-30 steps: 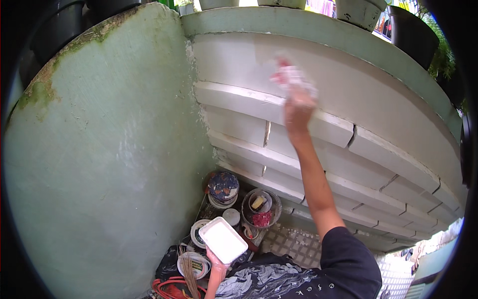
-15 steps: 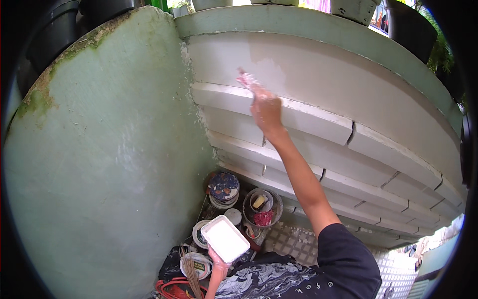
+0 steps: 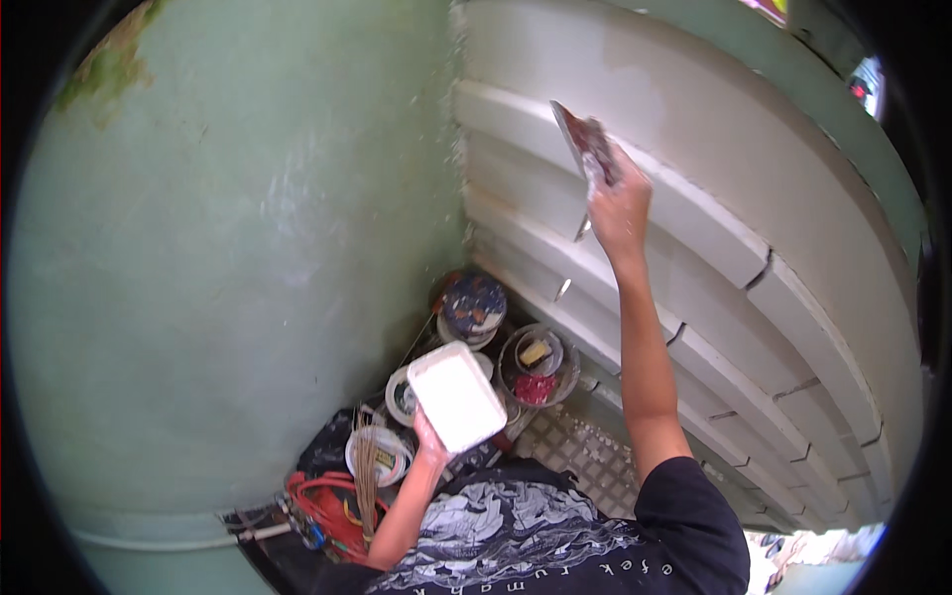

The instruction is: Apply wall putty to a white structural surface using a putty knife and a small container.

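My right hand (image 3: 620, 208) is closed on a paint-smeared flat scraper (image 3: 585, 144), raised in front of the white stepped wall (image 3: 694, 89) near its upper ledge; I cannot tell whether the blade touches it. Low in the middle, my left hand (image 3: 429, 436) grips a white rectangular tray (image 3: 456, 397) of white paste from the side and beneath, with its fingers partly hidden by the tray.
A green wall (image 3: 248, 297) stands at my left. Below are stained buckets (image 3: 473, 302), a basin (image 3: 567, 382) holding a sponge, red hoses (image 3: 317, 506) and a bundle of sticks (image 3: 367, 476). A tiled floor (image 3: 575, 446) shows between me and the white wall.
The view has tilted down and shifted, losing most of the pots along the top. My right hand moved left from the first frame to the middle one; the scraper's blade is now angled more steeply.
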`<state>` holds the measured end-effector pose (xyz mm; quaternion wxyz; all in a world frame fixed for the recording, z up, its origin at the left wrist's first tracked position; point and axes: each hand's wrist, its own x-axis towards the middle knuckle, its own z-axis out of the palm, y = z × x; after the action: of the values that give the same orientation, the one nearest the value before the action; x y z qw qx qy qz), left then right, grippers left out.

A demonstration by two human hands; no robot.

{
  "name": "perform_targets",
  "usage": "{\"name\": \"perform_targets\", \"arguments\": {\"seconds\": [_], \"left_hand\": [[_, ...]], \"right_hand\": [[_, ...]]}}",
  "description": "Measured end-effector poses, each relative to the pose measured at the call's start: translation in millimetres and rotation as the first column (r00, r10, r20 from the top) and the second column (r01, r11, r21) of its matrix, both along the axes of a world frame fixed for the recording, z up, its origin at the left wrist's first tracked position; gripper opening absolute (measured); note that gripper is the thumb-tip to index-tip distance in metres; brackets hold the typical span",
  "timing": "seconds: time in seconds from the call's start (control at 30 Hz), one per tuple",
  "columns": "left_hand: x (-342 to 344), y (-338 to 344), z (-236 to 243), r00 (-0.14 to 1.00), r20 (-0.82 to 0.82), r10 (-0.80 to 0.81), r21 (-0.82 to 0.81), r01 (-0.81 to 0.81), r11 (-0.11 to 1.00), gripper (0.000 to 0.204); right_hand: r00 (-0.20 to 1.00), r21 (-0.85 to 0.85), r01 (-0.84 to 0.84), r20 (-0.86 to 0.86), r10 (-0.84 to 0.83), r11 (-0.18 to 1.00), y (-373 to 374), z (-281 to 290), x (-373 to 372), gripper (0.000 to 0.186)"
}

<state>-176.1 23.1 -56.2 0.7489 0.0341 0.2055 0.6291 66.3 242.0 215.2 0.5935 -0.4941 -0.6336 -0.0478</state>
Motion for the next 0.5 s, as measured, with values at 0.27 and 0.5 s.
{"name": "perform_targets", "arguments": {"seconds": [0.27, 0.5], "left_hand": [[14.2, 24.0, 35.9, 0.990, 0.143, -0.020, 0.090, 0.007, 0.996, 0.065], [21.5, 11.8, 27.4, 0.997, 0.072, 0.036, 0.123, -0.045, 0.991, 0.062]], "right_hand": [[0.783, -0.425, -0.572, -0.539, 0.311, 0.702, -129.1, -99.1, -54.0, 0.039], [0.855, -0.597, -0.518, -0.335, 0.397, 0.612, -185.9, -138.4, -91.7, 0.046]]}}
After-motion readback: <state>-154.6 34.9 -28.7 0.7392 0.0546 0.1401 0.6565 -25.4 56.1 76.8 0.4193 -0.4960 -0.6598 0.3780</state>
